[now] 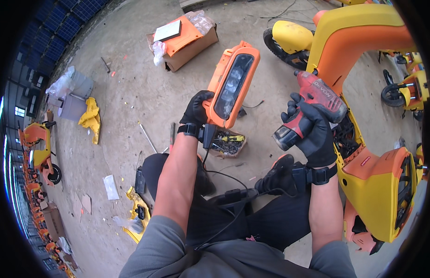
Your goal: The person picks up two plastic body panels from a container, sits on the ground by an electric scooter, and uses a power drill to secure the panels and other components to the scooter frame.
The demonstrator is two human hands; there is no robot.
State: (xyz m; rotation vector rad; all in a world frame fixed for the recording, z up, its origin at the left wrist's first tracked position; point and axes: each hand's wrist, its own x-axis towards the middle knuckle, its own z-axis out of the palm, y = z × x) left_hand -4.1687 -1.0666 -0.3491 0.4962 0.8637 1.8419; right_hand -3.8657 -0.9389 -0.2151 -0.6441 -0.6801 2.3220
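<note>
My gloved left hand [197,107] grips the lower end of an orange lamp housing [246,79] with a long dark lens, held upright at a slant. My gloved right hand [312,134] is closed on a red and black cordless driver [322,90], its nose toward the upper left, beside a yellow and orange scooter body [370,194]. Below the lamp, on the floor, a small cardboard box [229,150] holds many small fasteners and a yellow-handled tool. My knees and shoes are underneath, with cables hanging across them.
A cardboard box [192,52] topped with orange panels stands ahead. A plastic bucket [78,83], yellow panel pieces [90,118] and loose tools [145,134] lie to the left. Scooters [41,148] line the left wall; more scooters [400,90] stand at the right.
</note>
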